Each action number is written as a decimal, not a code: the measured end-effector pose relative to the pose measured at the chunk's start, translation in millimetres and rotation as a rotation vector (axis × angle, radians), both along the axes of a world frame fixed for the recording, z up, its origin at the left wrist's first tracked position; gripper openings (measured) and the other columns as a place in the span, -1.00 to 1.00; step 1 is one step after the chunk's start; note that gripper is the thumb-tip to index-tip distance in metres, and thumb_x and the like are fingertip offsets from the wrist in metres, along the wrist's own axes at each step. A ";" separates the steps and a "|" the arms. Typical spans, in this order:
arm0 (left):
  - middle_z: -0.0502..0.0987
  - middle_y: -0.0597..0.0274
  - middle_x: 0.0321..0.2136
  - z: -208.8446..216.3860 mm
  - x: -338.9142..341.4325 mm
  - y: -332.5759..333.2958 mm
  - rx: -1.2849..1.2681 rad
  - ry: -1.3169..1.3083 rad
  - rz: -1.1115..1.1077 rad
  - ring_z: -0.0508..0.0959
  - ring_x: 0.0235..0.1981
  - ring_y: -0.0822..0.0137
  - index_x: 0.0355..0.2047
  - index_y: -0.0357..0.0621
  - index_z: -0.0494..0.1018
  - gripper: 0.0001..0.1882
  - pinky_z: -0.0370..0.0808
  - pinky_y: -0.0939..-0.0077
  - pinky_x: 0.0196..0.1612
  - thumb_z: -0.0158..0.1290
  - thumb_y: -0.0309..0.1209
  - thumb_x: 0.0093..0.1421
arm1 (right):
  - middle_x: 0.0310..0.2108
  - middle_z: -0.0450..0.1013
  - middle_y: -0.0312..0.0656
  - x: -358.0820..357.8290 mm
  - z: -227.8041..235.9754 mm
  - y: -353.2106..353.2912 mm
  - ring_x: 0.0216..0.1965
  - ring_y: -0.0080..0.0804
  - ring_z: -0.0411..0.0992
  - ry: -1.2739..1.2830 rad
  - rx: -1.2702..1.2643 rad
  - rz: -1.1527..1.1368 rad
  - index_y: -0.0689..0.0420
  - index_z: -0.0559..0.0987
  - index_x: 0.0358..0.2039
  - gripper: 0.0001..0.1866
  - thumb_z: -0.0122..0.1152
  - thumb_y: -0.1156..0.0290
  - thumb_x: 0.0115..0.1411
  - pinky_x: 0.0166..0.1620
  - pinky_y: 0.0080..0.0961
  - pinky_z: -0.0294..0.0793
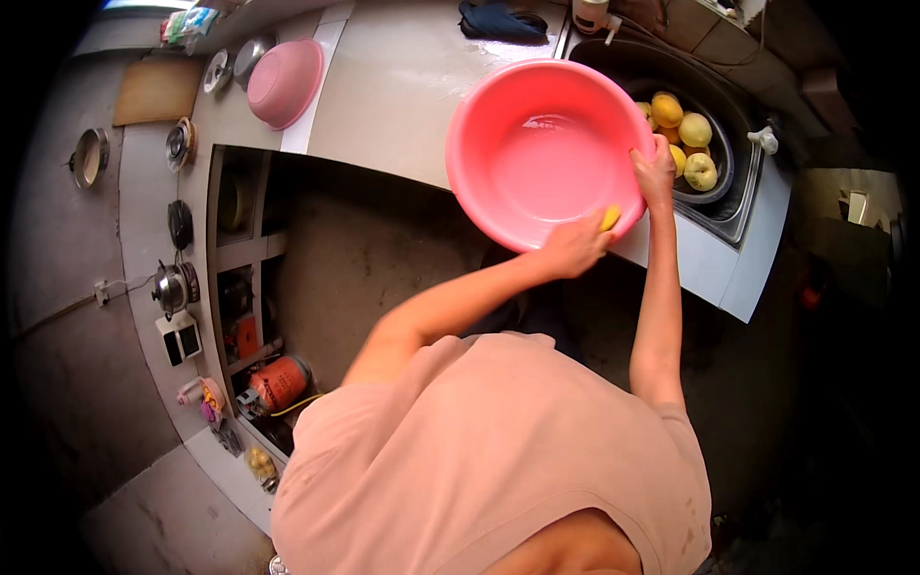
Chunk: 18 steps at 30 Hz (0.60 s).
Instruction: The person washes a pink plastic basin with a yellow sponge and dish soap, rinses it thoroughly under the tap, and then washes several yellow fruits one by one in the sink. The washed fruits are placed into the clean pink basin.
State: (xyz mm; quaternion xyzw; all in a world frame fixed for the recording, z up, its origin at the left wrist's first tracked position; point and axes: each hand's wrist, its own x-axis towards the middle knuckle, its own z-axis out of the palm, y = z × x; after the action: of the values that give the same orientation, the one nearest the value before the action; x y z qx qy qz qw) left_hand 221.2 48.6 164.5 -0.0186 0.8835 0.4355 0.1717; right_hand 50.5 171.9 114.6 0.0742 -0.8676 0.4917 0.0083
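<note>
Slanting rightward from the lower left, the left arm bends at the elbow and crosses in front of the body, its left hand point(575, 245) low against the near side of the pink basin point(548, 182). Its fingers are clamped on a small yellow piece point(610, 218), which lies just inside the rim; whether it is sponge or something else is too small to tell. Rising almost straight, the right arm ends in the right hand point(655, 174), whose fingers are closed over the basin's right rim.

Round and wide, the basin has smooth, glossy walls, a rolled rim and a bright reflection on its inside. It juts past the front edge of the bench point(422, 86) and overlaps the left side of the metal sink point(746, 206); whether its underside touches the bench is hidden. Inside the sink, toward the bench's right end, a rounded metal bowl point(725, 172) carries rounded yellow fruit point(696, 130). Crumpled dark cloth point(503, 21) lies by the bench's back edge, on a pale, flat surface that shines wet in patches.
</note>
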 end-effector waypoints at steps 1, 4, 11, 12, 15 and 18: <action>0.48 -0.24 -0.17 -1.0 -3.3 4.0 0.010 0.014 -0.009 0.53 -0.21 -0.13 0.05 -0.21 0.26 -0.59 0.43 -0.01 -0.16 -0.13 -0.21 0.30 | -0.31 0.53 0.03 -0.7 -0.9 1.4 -0.26 -0.10 0.53 0.010 -0.029 -0.006 0.19 0.46 -0.14 -0.64 0.21 0.45 0.00 -0.16 -0.32 0.48; 0.46 -0.27 -0.16 -22.4 -2.1 -20.5 -0.118 0.027 -0.341 0.52 -0.20 -0.17 0.11 -0.20 0.21 -0.54 0.45 0.01 -0.16 -0.10 -0.24 0.27 | -0.35 0.50 -0.02 -6.0 -10.1 7.7 -0.30 -0.17 0.51 -0.015 -0.006 -0.034 0.20 0.45 -0.18 -0.68 0.23 0.42 0.02 -0.16 -0.35 0.46; 0.31 -0.02 0.16 -122.5 -60.5 -138.9 -0.703 0.124 0.182 0.34 0.14 -0.06 0.19 0.06 0.30 -0.52 0.25 -0.05 0.15 -0.13 -0.15 0.28 | -0.32 0.45 0.15 -0.4 0.2 -10.3 -0.26 0.08 0.47 0.021 -0.138 0.064 0.25 0.37 -0.20 -0.71 0.10 0.52 0.02 -0.17 -0.23 0.44; 0.21 -0.04 0.25 -157.6 -75.5 -132.0 -0.775 0.425 0.400 0.26 0.22 -0.09 0.25 0.10 0.23 -0.47 0.18 -0.09 0.21 -0.13 -0.14 0.28 | -0.32 0.45 0.15 0.6 6.4 -13.3 -0.26 0.08 0.47 0.024 -0.148 0.061 0.25 0.37 -0.20 -0.71 0.09 0.52 0.02 -0.17 -0.23 0.44; -0.07 0.00 0.36 -162.0 -120.1 -70.6 -0.815 0.265 0.226 -0.01 0.34 -0.13 0.34 0.14 0.05 -0.37 -0.05 -0.19 0.30 -0.13 -0.11 0.29 | -0.30 0.46 0.16 -1.9 -0.1 -5.5 -0.23 0.09 0.48 0.039 -0.108 0.034 0.25 0.36 -0.16 -0.69 0.08 0.54 0.03 -0.15 -0.23 0.45; -0.05 0.02 0.36 -160.3 -88.6 -61.7 -0.467 0.547 -0.424 -0.04 0.36 -0.10 0.35 0.14 0.02 -0.35 -0.06 -0.22 0.30 -0.13 -0.10 0.29 | -0.29 0.48 0.17 3.9 6.6 -6.2 -0.23 0.12 0.49 0.035 -0.068 0.021 0.25 0.35 -0.13 -0.66 0.09 0.55 0.04 -0.18 -0.21 0.46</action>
State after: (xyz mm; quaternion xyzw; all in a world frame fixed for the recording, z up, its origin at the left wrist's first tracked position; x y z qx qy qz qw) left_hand 132.6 -13.1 4.2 0.2418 0.9557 0.1674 0.0076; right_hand 54.4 165.8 121.2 0.0917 -0.8492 0.5196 0.0206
